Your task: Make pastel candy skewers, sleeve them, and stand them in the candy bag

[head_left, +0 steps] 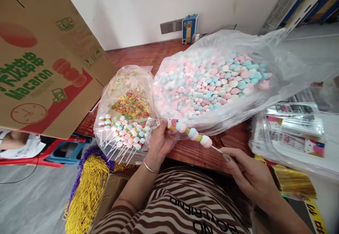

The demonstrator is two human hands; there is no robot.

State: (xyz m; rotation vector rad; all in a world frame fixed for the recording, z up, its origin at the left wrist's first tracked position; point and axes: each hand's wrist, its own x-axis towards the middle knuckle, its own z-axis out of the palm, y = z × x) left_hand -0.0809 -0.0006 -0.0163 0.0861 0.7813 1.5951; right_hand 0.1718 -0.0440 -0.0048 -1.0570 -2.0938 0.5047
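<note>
My right hand pinches the white stick of a marshmallow skewer, strung with pink, blue and white marshmallows and yellow-green rings. The skewer slants up to the left, its far end at a small printed plastic bag. My left hand is closed on that bag; whether the skewer's tip is inside it I cannot tell. Left of my left hand lies a pile of finished marshmallow skewers, sticks toward me, on a clear bag of colourful cereal rings.
A large clear bag of loose marshmallows covers the table's middle. Printed wrappers lie in a plastic tray on the right. A tall cardboard box stands at left, gold bead strings below. A blue device stands against the wall.
</note>
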